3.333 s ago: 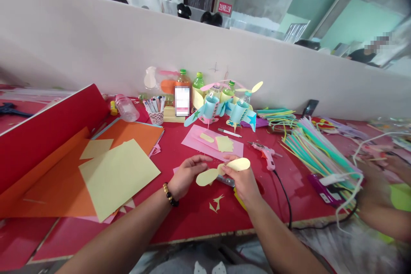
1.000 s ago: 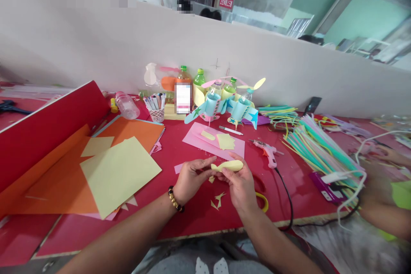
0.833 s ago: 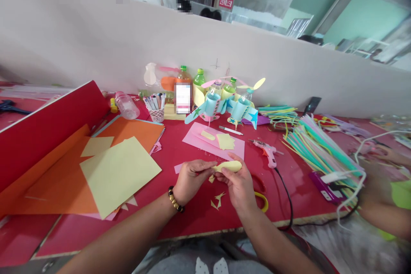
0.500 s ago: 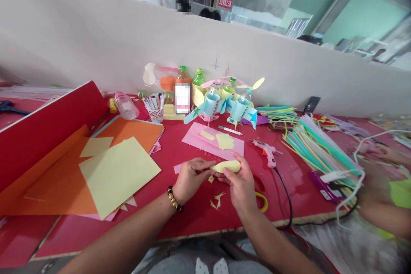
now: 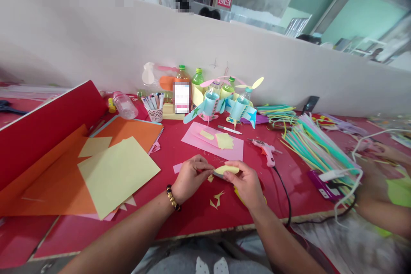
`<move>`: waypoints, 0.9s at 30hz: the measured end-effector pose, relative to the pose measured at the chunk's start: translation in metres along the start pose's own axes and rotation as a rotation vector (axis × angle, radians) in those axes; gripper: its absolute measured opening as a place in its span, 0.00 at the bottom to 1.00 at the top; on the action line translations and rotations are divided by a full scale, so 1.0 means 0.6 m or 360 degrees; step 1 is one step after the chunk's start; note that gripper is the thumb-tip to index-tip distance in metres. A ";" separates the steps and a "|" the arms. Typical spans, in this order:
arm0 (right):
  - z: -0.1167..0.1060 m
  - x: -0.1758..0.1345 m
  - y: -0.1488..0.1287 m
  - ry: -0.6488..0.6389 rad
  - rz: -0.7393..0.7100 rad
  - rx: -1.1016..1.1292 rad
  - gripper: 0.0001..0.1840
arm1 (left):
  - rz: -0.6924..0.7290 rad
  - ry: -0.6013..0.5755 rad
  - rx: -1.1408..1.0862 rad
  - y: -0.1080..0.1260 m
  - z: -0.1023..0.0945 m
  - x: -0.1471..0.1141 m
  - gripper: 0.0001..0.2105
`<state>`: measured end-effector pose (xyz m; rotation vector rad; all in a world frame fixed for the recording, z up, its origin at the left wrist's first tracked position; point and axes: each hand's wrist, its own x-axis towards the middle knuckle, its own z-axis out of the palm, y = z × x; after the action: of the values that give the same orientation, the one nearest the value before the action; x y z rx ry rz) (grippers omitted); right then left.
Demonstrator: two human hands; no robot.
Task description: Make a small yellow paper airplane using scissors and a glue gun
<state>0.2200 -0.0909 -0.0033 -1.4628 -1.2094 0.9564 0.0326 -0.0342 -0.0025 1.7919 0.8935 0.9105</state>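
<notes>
Head view: a folded pale-yellow paper cut-out [image 5: 226,169] was pinched between the left hand [image 5: 192,177] and right hand [image 5: 245,183]. Yellow paper scraps [image 5: 215,199] were seen just below.

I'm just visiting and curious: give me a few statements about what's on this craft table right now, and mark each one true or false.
1. Both hands hold one yellow paper cut-out. True: the left hand and the right hand pinch it between them.
2. The glue gun is in the right hand. False: it lies on the table, right of the hands.
3. A bead bracelet is on the left wrist. True.
4. The big yellow sheet lies on green paper. False: it lies on orange paper.
5. The straws lie right of the glue gun. True.
</notes>
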 end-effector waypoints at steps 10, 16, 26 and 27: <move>-0.029 0.009 -0.025 -0.0114 -0.0211 -0.0402 0.10 | -0.0098 -0.0100 0.0040 0.001 -0.006 0.003 0.09; -0.020 0.007 -0.017 -0.0390 0.0000 -0.0368 0.11 | -0.0147 -0.0309 -0.0081 -0.003 -0.003 0.003 0.11; -0.008 0.013 -0.031 -0.0372 0.0083 -0.0192 0.15 | -0.0403 -0.0536 -0.0415 -0.011 -0.002 0.002 0.15; -0.007 0.012 -0.030 -0.0384 0.0055 -0.0225 0.15 | -0.0385 -0.0544 -0.0421 -0.010 -0.001 0.001 0.16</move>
<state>0.2215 -0.0838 0.0154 -1.5140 -1.4556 1.1141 0.0314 -0.0314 -0.0075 1.5131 0.7135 0.5195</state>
